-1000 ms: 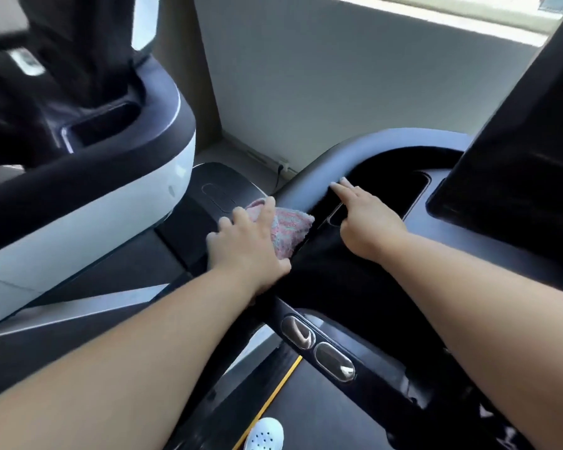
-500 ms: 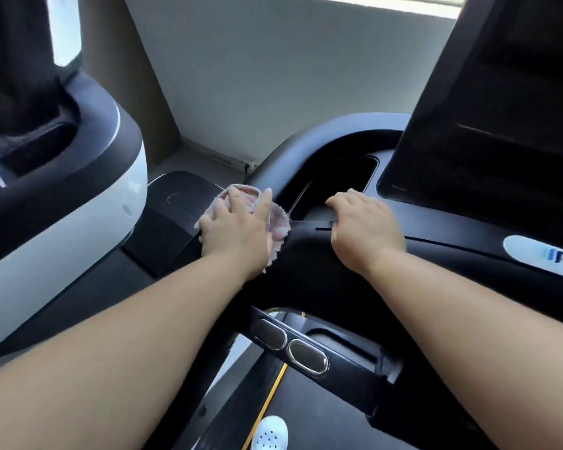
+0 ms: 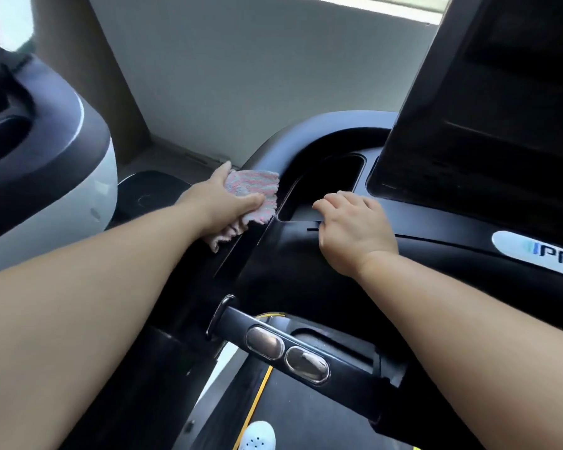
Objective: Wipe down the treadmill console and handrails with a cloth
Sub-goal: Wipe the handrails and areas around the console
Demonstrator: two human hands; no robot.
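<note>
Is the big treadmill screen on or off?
It looks off. The screen is all dark, with no lights, numbers or pictures showing on it.

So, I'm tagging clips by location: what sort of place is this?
Probably a gym: a treadmill console with dark screen, a handlebar with metal pulse sensors, and a second machine alongside.
</note>
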